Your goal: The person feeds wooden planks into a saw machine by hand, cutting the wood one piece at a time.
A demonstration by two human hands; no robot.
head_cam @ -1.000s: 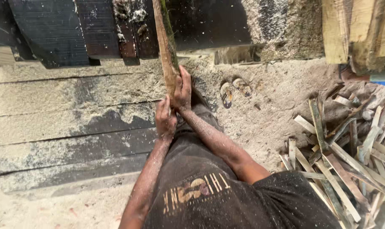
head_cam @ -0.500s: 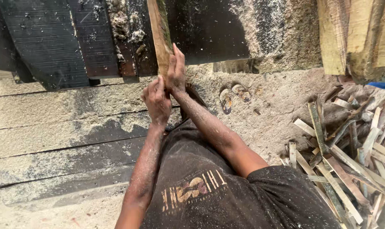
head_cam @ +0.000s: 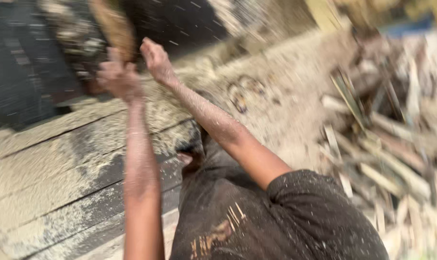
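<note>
The picture is blurred by motion. A long brown wooden piece point(head_cam: 113, 26) rises out of the top left of the view. My left hand point(head_cam: 118, 77) is closed around its lower end. My right hand point(head_cam: 156, 58) is beside it at the same piece, fingers curled; whether it still grips is hard to tell. Both forearms are dusted with sawdust and reach up and to the left from my dark shirt point(head_cam: 271, 221).
Sawdust-covered planks point(head_cam: 50, 159) lie at the left. A dark slatted surface point(head_cam: 16, 72) stands behind them. A heap of wood offcuts and strips point(head_cam: 391, 144) fills the right side. Sawdust covers the ground point(head_cam: 276, 86) ahead. Specks of dust fly in the air.
Both hands and the wooden piece have swung to the left and up in the view. The camera has tilted and the picture has gone blurry. Dust now flies.
</note>
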